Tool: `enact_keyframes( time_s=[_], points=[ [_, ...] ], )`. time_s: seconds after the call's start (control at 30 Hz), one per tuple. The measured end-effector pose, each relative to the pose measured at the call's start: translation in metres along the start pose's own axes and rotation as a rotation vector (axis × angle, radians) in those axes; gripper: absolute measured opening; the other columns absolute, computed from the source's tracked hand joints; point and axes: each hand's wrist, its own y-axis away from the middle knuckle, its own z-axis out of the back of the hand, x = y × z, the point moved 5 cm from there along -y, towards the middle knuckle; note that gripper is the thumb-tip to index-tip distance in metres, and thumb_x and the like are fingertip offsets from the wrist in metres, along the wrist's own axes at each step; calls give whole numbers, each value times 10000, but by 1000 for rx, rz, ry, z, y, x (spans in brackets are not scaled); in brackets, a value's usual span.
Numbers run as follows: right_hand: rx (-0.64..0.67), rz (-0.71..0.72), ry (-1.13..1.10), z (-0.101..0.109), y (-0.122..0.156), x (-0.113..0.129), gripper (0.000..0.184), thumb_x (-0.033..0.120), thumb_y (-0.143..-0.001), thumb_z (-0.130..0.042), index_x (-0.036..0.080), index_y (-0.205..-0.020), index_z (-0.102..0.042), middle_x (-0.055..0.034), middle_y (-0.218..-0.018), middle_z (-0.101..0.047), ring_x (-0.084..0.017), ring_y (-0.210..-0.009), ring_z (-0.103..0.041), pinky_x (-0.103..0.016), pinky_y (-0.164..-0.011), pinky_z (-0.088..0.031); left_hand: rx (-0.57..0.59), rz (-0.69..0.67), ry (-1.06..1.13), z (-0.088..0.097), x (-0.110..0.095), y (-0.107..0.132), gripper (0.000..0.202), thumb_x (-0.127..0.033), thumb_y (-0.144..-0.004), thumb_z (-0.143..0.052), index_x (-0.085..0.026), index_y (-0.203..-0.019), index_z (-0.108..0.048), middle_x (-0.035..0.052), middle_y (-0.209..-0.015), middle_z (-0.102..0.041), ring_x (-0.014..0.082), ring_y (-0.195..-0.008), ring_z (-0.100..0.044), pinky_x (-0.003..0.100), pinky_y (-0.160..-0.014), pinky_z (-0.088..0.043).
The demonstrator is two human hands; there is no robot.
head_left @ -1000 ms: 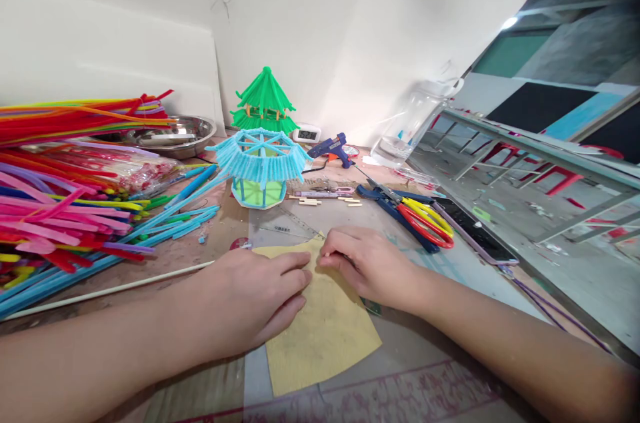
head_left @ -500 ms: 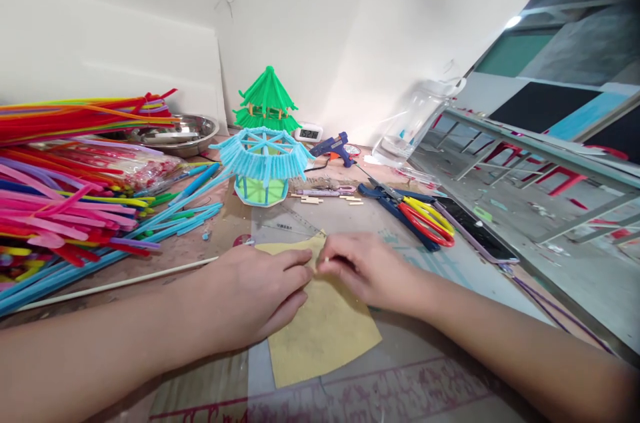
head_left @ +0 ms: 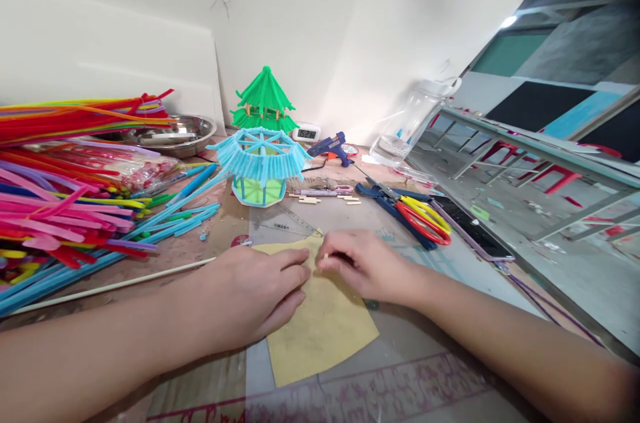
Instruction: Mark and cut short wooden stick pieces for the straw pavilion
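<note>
Over the yellow sheet (head_left: 323, 343), near centre, my right hand (head_left: 367, 264) pinches a pale stick end (head_left: 326, 255), probably light, stiff, best held mid-length; whether my left hand's (head_left: 250, 293) closely spaced fingers grip anything, I can't tell.

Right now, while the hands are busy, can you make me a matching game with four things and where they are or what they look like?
Things:
1. Yellow sheet
2. Scissors
3. Glue gun
4. Right hand

Clues:
A. Beside the digital clock
B. Pinching a pale tip
C. Partly under the left hand
D. Red and yellow at the grip end

Right pairs: 1-C, 2-D, 3-A, 4-B
</note>
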Motion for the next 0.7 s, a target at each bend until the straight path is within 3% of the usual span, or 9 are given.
enact_keyframes(
  time_s=[0.07, 0.23, 0.33, 0.4, 0.57, 0.7],
  points=[
    [-53, -26, 37, 3, 0, 0, 164, 207, -936, -523, 166, -786, -572, -18, -683, -598, -146, -633, -542, -237, -598, -350, -1, 7, 10, 1, 0, 0, 301, -309, -999, -357, -235, -1144, -611, 17, -1285, -652, 199, -875, -718, 356, -612, -550],
    [31, 2, -39, 0, 1, 0, 158, 219, -941, -518, 166, -814, -597, -20, -716, -624, -142, -658, -559, -237, -613, -360, 30, 18, 22, 0, 1, 0, 300, -301, -998, -347, -238, -1103, -622, 9, -1289, -650, 196, -868, -720, 363, -623, -559],
    [-68, -97, -38, 4, -1, -16, 156, 232, -920, -539, 167, -790, -597, -17, -693, -596, -144, -634, -518, -250, -596, -336, 32, 35, 17, 0, 2, -1, 307, -321, -992, -368, -230, -1162, -607, 13, -1317, -635, 205, -918, -717, 365, -632, -567],
    [-142, -202, -247, 6, -3, -29, 178, 283, -909, -565, 175, -770, -580, 1, -661, -559, -134, -599, -476, -249, -574, -324, 39, 42, 16, 0, 3, -1, 310, -325, -988, -377, -232, -1180, -603, 10, -1335, -626, 205, -921, -719, 362, -623, -567],
    [-281, -320, -1179, 3, -5, -40, 303, 412, -856, -673, 175, -739, -526, 45, -597, -489, -83, -489, -348, -228, -498, -253, 41, 37, 41, -1, 4, 0, 316, -325, -988, -380, -236, -1196, -600, 9, -1356, -614, 204, -978, -710, 353, -667, -572],
    [-239, -305, -1414, 2, -7, -33, 283, 359, -850, -711, 154, -733, -553, 32, -603, -526, -72, -488, -378, -229, -503, -252, 36, 43, 33, -1, 4, 1, 312, -323, -988, -376, -250, -1192, -601, 4, -1338, -624, 201, -906, -721, 350, -634, -561]
  ],
)
